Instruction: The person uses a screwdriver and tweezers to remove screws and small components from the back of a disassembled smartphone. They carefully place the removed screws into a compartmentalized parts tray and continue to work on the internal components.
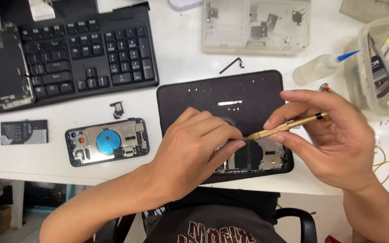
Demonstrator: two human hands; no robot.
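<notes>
White work table [176,58] carries a black keyboard [82,49], a black rectangular work mat [212,96], an opened phone shell with blue disc [107,141], a small black battery [24,132], and a clear plastic parts tray [255,27].

The screwdriver [289,126] is brass-gold with a dark band near its end. The work mat [221,96] is black, speckled with small white marks. The keyboard [86,49] is black with pale lettering. An opened phone shell [107,141] shows a dark frame, silver plate, bright blue disc, and an orange dot. The squeeze bottle [318,68] is cloudy white with a blue tip.
</notes>
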